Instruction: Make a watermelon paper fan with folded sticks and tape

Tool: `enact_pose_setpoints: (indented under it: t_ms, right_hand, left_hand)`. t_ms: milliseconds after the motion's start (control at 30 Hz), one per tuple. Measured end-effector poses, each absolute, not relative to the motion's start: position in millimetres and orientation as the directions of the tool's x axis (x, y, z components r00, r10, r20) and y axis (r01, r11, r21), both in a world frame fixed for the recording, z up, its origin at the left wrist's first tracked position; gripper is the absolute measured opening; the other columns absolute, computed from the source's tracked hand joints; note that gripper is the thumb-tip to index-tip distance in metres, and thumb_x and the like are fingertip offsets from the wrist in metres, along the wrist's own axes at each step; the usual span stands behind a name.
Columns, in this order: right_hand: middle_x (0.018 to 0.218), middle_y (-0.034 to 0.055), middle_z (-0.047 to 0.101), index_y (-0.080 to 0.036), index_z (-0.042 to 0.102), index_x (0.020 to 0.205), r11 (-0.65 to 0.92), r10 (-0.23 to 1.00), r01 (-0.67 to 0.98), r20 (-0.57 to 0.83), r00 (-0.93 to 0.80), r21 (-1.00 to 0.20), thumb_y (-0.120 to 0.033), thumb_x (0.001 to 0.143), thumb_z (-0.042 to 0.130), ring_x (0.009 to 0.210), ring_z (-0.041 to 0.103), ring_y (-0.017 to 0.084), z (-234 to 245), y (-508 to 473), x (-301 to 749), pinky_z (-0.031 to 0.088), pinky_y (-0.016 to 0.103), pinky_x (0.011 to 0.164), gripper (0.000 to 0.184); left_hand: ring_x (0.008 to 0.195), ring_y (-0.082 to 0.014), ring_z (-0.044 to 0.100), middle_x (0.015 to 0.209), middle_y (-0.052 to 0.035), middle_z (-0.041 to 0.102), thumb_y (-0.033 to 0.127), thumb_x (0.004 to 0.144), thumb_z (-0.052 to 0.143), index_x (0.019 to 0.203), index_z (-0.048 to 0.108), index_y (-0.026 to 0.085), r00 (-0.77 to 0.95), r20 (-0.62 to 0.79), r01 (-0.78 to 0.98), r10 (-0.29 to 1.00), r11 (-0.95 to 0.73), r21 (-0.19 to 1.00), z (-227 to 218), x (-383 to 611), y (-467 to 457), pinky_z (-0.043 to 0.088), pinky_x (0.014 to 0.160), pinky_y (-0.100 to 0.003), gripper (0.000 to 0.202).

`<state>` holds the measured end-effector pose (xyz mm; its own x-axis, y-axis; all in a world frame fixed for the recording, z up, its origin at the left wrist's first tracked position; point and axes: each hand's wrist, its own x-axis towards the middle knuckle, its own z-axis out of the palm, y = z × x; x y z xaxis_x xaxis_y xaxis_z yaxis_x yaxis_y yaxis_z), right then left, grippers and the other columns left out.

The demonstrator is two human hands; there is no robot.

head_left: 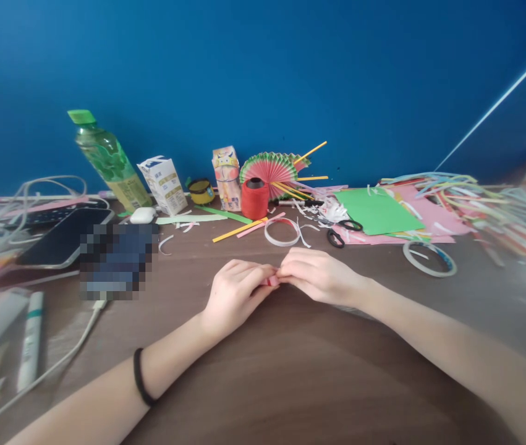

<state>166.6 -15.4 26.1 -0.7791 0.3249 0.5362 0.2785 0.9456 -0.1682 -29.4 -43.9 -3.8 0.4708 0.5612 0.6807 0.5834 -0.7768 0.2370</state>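
Note:
My left hand point(237, 292) and my right hand point(318, 274) meet at the middle of the brown table point(290, 371). Both pinch a small pink piece of paper point(271, 281) between their fingertips. Only a sliver of that paper shows; the rest is hidden by my fingers. A black band circles my left wrist point(139, 376). Just beyond my hands lie a white tape ring point(282, 231), pink and yellow paper strips point(239, 230) and black scissors point(342, 231).
At the back stand a green bottle point(105, 157), two small cartons point(164, 183), a red thread spool point(254, 198) and a folded paper fan point(269, 167). Green and pink sheets point(374, 210), paper straws and a tape roll point(429, 258) lie right. Phones, cables and a pen point(31, 337) lie left.

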Motion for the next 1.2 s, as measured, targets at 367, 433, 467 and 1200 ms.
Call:
enact_pose_setpoints:
  t_ms: [367, 433, 467, 1200]
  right_hand:
    - [0.073, 0.0081, 0.059, -0.014, 0.056, 0.082, 0.956, 0.255, 0.294, 0.526, -0.812, -0.009, -0.014, 0.089, 0.036, 0.069, 0.05, 0.016, 27.4, -18.0, 164.6, 0.045, 0.029, 0.063, 0.021]
    - [0.074, 0.0081, 0.06, -0.014, 0.056, 0.083, 0.956, 0.263, 0.292, 0.528, -0.807, -0.03, -0.013, 0.089, 0.037, 0.07, 0.051, 0.016, 26.7, -17.4, 165.2, 0.046, 0.029, 0.065, 0.02]
    - [0.075, 0.0083, 0.06, -0.014, 0.056, 0.084, 0.956, 0.266, 0.29, 0.53, -0.805, -0.04, -0.013, 0.088, 0.038, 0.071, 0.051, 0.016, 26.2, -17.1, 165.6, 0.046, 0.029, 0.065, 0.019]
    - [0.07, 0.0036, 0.06, -0.016, 0.057, 0.077, 0.891, 0.443, 0.268, 0.577, -0.686, -0.366, -0.011, 0.081, 0.047, 0.065, 0.052, 0.013, 22.2, -17.4, 161.9, 0.045, 0.026, 0.063, 0.012]
  left_hand:
    - [0.073, -0.0096, 0.064, 0.078, 0.0024, 0.068, 0.02, 0.082, 0.055, 0.089, 0.056, 0.02, 0.453, 0.669, 0.581, 0.589, -0.765, 0.28, -4.4, -30.2, -44.2, 0.043, 0.071, -0.023, 0.007]
    - [0.072, -0.0094, 0.064, 0.077, 0.0026, 0.068, 0.02, 0.082, 0.056, 0.089, 0.055, 0.02, 0.448, 0.672, 0.582, 0.59, -0.763, 0.282, -4.4, -30.5, -44.1, 0.043, 0.071, -0.023, 0.007]
    - [0.072, -0.0092, 0.064, 0.077, 0.0026, 0.068, 0.02, 0.082, 0.056, 0.089, 0.055, 0.02, 0.446, 0.672, 0.583, 0.591, -0.762, 0.283, -4.5, -30.5, -44.1, 0.043, 0.071, -0.023, 0.007]
    - [0.069, -0.0092, 0.063, 0.075, 0.0026, 0.068, 0.023, 0.082, 0.057, 0.087, 0.058, 0.019, 0.417, 0.658, 0.596, 0.627, -0.735, 0.323, -4.4, -29.6, -43.6, 0.043, 0.068, -0.023, 0.007]
